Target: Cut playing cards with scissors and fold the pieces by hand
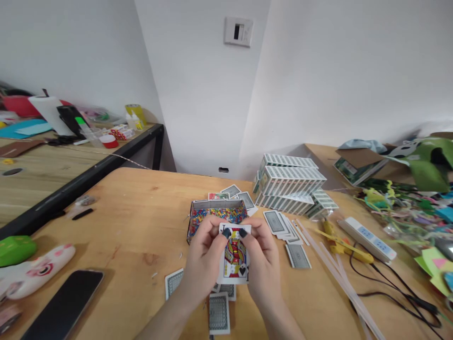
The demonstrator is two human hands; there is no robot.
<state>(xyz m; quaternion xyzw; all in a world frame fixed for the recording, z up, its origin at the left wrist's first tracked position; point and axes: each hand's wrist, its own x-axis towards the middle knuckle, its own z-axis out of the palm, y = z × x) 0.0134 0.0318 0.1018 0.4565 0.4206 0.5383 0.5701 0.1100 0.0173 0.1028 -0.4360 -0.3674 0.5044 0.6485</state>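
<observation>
Between both hands a jack of spades card (235,257) is held upright, its face toward me. My left hand (205,257) pinches its left side, the dark-nailed thumb on the front. My right hand (262,257) grips the right side the same way. Just behind the hands stands an open box made of playing cards (217,204), its inside brightly patterned. Face-down cards (219,314) lie on the wooden table (141,208) below the hands, partly hidden by them. Another card (174,282) lies beside my left forearm.
Striped card boxes (293,180) are stacked behind at the right, with loose cards (278,223) before them. Farther right are glue sticks (339,274), a yellow glue gun (348,248) and a power strip (370,238). A phone (63,307) and a white plush-like object (42,271) lie left.
</observation>
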